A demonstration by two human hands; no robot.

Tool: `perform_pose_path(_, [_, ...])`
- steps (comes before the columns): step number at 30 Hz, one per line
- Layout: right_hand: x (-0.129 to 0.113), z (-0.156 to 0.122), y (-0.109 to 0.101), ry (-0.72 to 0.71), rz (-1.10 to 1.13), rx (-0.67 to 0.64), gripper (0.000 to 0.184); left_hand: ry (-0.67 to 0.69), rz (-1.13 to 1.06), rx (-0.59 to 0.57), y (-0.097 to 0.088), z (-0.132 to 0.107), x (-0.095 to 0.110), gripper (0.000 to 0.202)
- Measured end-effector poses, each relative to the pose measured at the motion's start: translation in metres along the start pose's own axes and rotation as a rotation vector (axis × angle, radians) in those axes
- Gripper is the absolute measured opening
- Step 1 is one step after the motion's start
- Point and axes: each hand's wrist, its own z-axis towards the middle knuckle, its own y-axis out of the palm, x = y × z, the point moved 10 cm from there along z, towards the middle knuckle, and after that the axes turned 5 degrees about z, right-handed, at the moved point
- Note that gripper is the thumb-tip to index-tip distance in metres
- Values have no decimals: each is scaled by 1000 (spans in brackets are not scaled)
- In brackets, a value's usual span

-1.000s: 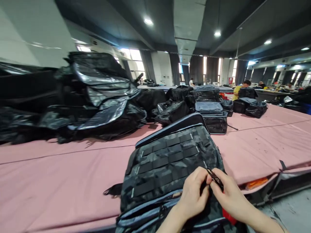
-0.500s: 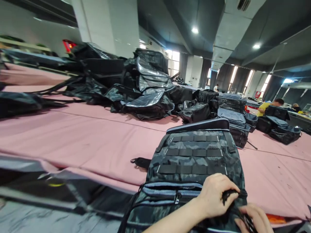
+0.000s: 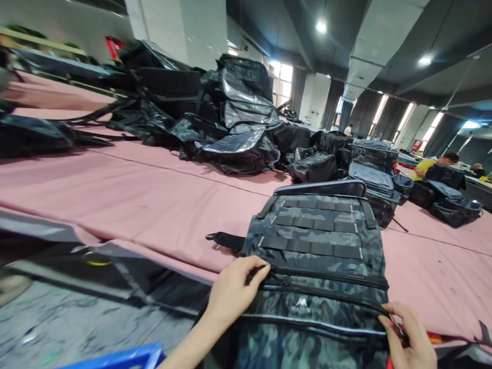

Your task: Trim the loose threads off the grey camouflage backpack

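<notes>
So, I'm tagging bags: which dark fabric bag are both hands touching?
The black-and-grey camouflage fabric backpack in the foreground, with the white logo. The left hand and right hand both touch it; the other dark bags lie away from both.

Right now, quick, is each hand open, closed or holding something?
Left hand: closed, pinching the backpack toward its left side.
Right hand: closed at the backpack's right edge; exact part held unclear.

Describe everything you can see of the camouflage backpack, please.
The backpack is dark grey camouflage, seemingly fabric, with three black webbing rows, zips and a pale logo. Its upper part lies front-up on the pink cover; its lower end leaves the frame. The left hand pinches its left side by the zips; the right hand, its right edge.
</notes>
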Motion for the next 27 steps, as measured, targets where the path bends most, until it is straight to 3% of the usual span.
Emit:
perform_pose_path(2, [-2, -2, 5, 26, 27, -12, 22, -114, -30, -30, 2, 0, -24, 29])
perform_pose_path(4, [1, -6, 7, 66, 34, -6, 18, -166, -66, -57, 6, -1, -36, 33])
perform_pose_path(8, [5, -10, 9, 44, 26, -46, 12, -167, -106, -148, 16, 0, -51, 40])
perform_pose_path(11, [9, -10, 9, 6, 14, -87, 12, -131, -37, -118, 19, -1, -59, 38])
perform_pose_path(14, [12, -12, 10, -1, 35, -117, 12, 31, -23, -62, 32, -13, -33, 28])
perform_pose_path(18, [12, -16, 10, 7, 43, -121, 12, 366, -61, -26, 55, -41, 45, 20])
perform_pose_path(21, [14, -15, 10, 25, 33, -111, 10, 559, 31, 51, 50, -53, 94, 22])
perform_pose_path(24, [21, -14, 13, 83, 34, -114, 10, 631, 198, 157, 26, -47, 109, 27])
perform_pose_path(27, [25, -15, 16, 106, 44, -123, 11, 624, 298, 195, -3, -34, 89, 40])
